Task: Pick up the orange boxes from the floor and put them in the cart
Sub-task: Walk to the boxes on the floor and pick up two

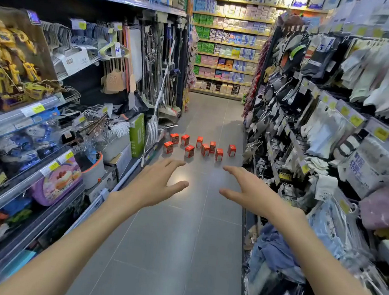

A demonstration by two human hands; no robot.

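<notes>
Nothing's being held yet: the left hand (159, 182) and right hand (247, 191) are stretched forward, fingers spread loose, probably readied for grabbing. The orange boxes (199, 146) are scattered on the floor (178, 253) well beyond both fingertips (cart isn't seen anywhere).

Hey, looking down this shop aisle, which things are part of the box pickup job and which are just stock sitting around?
Part of the job:
small orange cardboard boxes standing on the grey tiled floor
open left hand
open right hand
No cart is in view.

Just lying about:
green carton
wooden-handled brooms
hanging packaged socks
</notes>
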